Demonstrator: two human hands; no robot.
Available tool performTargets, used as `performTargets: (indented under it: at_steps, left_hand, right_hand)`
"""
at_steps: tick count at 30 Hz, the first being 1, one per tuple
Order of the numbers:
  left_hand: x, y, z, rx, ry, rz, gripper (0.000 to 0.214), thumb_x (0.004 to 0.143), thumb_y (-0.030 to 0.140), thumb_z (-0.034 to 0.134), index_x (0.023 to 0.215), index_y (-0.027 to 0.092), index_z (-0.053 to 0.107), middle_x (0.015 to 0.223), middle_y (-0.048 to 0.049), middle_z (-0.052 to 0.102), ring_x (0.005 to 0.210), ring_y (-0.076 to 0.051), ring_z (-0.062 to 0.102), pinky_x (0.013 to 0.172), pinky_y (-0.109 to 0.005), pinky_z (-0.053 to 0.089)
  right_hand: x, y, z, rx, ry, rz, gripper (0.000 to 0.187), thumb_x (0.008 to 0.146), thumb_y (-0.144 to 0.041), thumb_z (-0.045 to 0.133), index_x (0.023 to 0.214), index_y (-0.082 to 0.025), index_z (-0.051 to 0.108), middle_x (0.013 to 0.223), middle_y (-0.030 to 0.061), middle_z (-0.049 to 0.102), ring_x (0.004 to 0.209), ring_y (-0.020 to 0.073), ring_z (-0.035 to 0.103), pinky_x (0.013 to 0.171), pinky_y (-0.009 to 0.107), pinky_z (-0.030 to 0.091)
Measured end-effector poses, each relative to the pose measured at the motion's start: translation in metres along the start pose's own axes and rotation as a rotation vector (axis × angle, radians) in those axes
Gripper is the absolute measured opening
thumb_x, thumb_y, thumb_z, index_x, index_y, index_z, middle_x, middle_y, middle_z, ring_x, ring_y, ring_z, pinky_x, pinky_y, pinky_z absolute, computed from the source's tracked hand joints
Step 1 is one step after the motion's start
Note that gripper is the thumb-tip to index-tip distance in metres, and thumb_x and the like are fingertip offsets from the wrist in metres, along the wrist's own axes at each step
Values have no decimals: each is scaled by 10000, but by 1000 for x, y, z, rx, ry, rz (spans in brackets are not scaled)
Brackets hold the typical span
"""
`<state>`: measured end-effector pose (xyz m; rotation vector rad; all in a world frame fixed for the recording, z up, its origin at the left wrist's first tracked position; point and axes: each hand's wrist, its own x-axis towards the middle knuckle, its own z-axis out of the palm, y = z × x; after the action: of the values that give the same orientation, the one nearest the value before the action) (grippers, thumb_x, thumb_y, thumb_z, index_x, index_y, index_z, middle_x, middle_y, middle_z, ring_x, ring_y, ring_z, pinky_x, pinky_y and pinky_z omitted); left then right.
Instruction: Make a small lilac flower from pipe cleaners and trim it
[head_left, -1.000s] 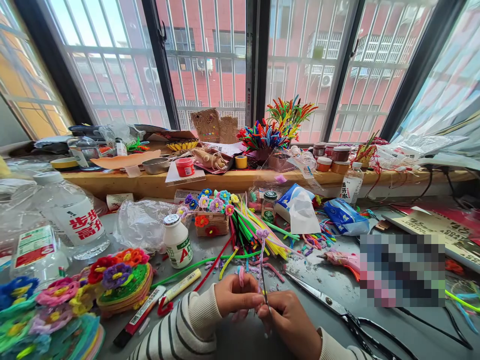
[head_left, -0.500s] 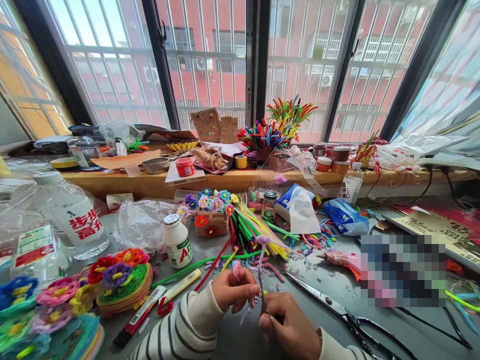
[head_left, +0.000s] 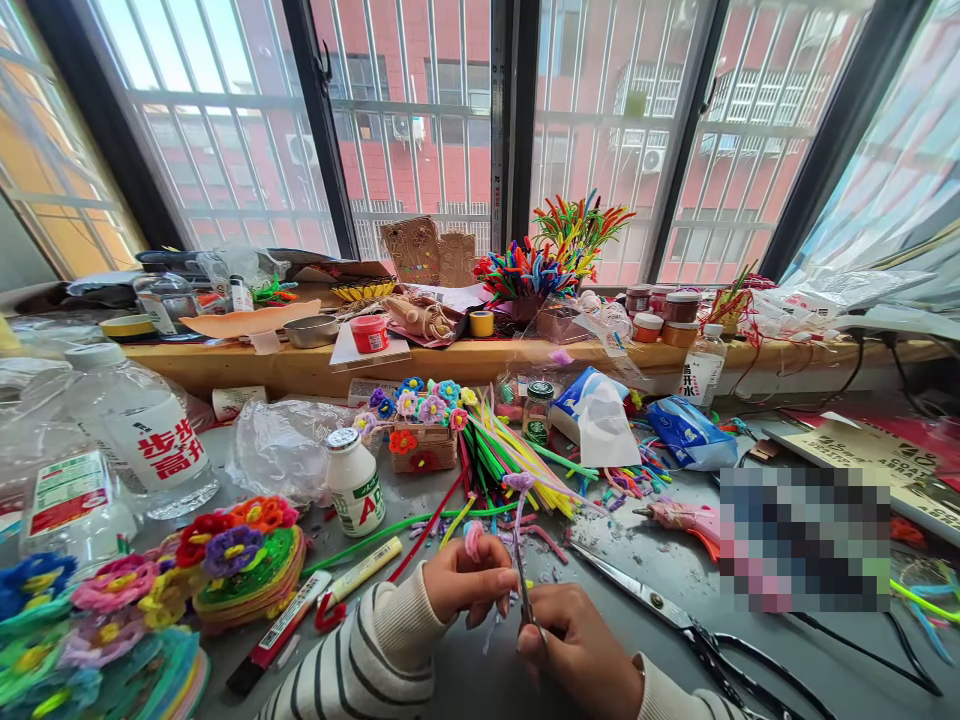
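Observation:
My left hand [head_left: 474, 582] is closed in a pinch on a lilac pipe cleaner [head_left: 519, 482], which stands upright with a curled top. A small pink fuzzy loop [head_left: 473, 540] sits at the index finger of the same hand. My right hand [head_left: 574, 640] is wrapped round a pair of small scissors [head_left: 525, 590]; the thin metal blades point up against the pipe cleaner's stem. Its handles are mostly hidden by the fingers. Thin pale wisps hang below the left fingertips. Large black-handled scissors [head_left: 660, 605] lie to the right of my right hand.
Pipe cleaners [head_left: 517, 455] lie bundled behind my hands, near a flower-covered basket [head_left: 424, 450] and a white bottle [head_left: 354, 485]. Finished fuzzy flowers [head_left: 232, 550] are at left beside a box cutter [head_left: 277, 635] and glue stick [head_left: 364, 567]. A pink glue gun [head_left: 686, 520] lies right.
The lilac pipe cleaner's curled top has tipped slightly left and down. Both hands keep nearly the same place and hold.

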<state>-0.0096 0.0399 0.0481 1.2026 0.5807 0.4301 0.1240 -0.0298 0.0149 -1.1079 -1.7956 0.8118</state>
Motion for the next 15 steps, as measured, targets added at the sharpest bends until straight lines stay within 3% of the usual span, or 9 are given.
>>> performTargets:
  at_steps: [9, 15]
  left_hand:
    - [6, -4, -2, 77, 122, 64, 327, 510, 369, 658, 573, 136, 437, 432, 51, 549, 259, -15, 383, 279, -150, 239]
    - [2, -2, -1, 84, 111, 85, 279, 559, 340, 636, 565, 126, 457, 456, 29, 574, 279, -14, 383, 294, -157, 229]
  right_hand:
    - [0, 4, 3, -194, 52, 72, 585, 693, -663, 221, 376, -171, 231, 420, -42, 285, 416, 74, 301, 413, 224, 211]
    - [0, -6, 0, -119, -41, 64, 625, 694, -676, 72, 396, -168, 281, 436, -16, 350, 443, 87, 350, 448, 211, 279]
